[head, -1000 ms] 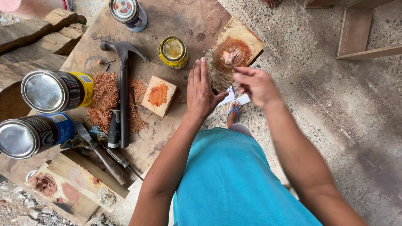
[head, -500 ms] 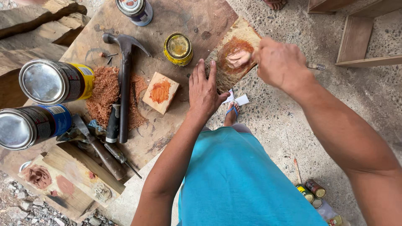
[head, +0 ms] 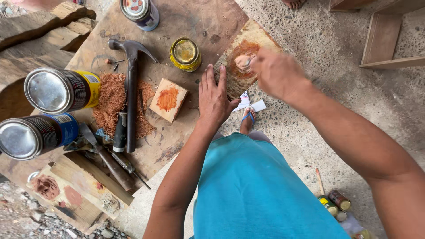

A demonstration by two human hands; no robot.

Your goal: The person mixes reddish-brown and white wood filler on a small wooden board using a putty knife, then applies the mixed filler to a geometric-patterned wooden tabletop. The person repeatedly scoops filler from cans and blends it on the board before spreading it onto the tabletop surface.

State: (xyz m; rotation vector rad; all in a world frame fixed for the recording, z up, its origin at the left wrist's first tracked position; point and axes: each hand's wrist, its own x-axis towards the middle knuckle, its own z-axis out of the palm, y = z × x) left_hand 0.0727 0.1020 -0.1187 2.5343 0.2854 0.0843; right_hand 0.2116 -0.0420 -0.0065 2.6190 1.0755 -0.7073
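My left hand (head: 214, 95) lies flat with its fingers straight, pressing on the near edge of a small wooden board (head: 261, 37). The board rests on the corner of a brown plywood sheet (head: 195, 17). My right hand (head: 276, 73), blurred by motion, is closed on a small scraper whose blade (head: 245, 63) carries pale putty. The blade touches the orange-brown putty patch (head: 243, 48) on the board. A small wood block (head: 168, 99) smeared with orange putty sits left of my left hand.
On the sheet are a yellow tin (head: 185, 54), a hammer (head: 131, 88), a sawdust pile (head: 110, 99), two cans on their sides (head: 57, 90) (head: 31, 135), an upright can (head: 139, 11) and hand tools (head: 110, 163). A wooden frame (head: 380, 40) lies at right; small cans (head: 334, 203) stand on the concrete.
My right hand has moved from the board's near edge up onto the putty patch. My left hand has stayed flat on the board.
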